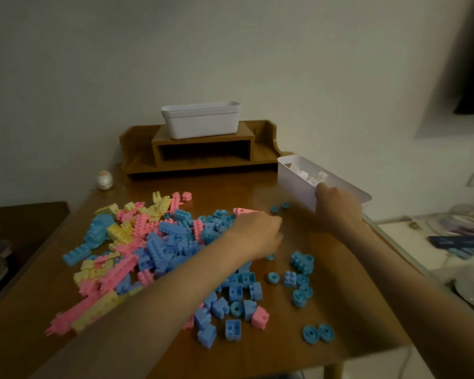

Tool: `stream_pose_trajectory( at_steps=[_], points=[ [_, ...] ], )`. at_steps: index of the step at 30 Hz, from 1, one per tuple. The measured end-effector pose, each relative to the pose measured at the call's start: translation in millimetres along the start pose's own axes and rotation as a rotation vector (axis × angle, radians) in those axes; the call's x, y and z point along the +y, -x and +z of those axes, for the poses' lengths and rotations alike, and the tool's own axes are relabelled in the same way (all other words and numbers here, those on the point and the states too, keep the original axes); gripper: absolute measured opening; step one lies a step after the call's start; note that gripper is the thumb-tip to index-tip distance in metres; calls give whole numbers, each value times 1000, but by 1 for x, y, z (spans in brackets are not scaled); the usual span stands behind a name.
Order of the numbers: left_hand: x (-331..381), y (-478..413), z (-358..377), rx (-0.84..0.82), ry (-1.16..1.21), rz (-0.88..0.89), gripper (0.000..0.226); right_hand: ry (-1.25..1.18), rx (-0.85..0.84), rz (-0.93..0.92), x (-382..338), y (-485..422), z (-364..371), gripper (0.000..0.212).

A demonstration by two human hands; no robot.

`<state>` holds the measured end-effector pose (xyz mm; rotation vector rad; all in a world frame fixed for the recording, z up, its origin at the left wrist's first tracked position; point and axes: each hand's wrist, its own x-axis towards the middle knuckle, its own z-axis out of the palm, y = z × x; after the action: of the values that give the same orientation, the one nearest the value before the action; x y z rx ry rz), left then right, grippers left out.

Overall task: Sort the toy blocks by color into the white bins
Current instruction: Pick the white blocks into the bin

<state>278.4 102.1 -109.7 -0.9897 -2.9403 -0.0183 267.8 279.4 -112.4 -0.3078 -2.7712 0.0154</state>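
The bin (293, 176) on the desk (271, 356) holds white blocks (308, 175); right hand (337, 203) at its rim, left hand (257, 233) on the pile (162, 242); neither grip readable.

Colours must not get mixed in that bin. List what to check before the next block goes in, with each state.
1. Is the white bin within reach: the right hand holds its near end. Ok.
2. Bin contents one colour: only pale pieces show inside. Ok.
3. Block in the left hand: it is over the pile, fingers hidden. Cannot tell.
4. Bins for other colours laid out: the stacked bins sit on the shelf, not beside the pile. Not ok.
5. Bin fully on the table: it sits at the right edge, base hidden. Cannot tell.
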Motion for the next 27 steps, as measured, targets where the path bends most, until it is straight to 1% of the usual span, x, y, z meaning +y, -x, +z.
stream_pose_trajectory(
  at_steps=[3, 6, 9, 13, 14, 15, 17, 18, 19, 21, 23, 25, 27],
  points=[
    [10, -4, 3, -64, -5, 7, 29, -8, -20, 43, 6, -1, 4, 22],
    [10, -8, 5, -76, 29, -6, 29, 5, -106, 76, 3, -6, 9, 28],
    [6, -11, 5, -62, 57, -34, 26, -51, -188, 140, -6, -10, 8, 33],
    [-2, -16, -1, -18, 62, -76, 29, -56, -254, 138, -21, -15, 6, 36],
    [-4, -17, -2, -2, 65, -79, 28, -58, -221, 127, -24, -14, 8, 37],
    [-7, -18, -3, 14, 71, -84, 28, -50, -144, 80, -27, -13, 8, 37],
    [-14, -20, -8, 45, 50, -98, 28, -31, 27, -58, -34, -12, 7, 37],
    [-18, -20, -11, 57, 23, -103, 28, -52, 55, -107, -38, -13, 4, 37],
    [-22, -20, -16, 69, 1, -111, 27, -78, 60, -135, -43, -16, 1, 37],
    [-35, -23, -28, 110, -13, -147, 25, -110, 59, -167, -58, -29, 0, 30],
    [-48, -28, -38, 158, -10, -192, 25, -80, 56, -262, -77, -41, 0, 25],
    [-61, -33, -45, 226, -52, -225, 25, -137, 64, -279, -97, -52, -2, 33],
    [-80, -41, -51, 291, -143, -251, 28, -247, 62, -260, -120, -66, -4, 50]
  ],
)
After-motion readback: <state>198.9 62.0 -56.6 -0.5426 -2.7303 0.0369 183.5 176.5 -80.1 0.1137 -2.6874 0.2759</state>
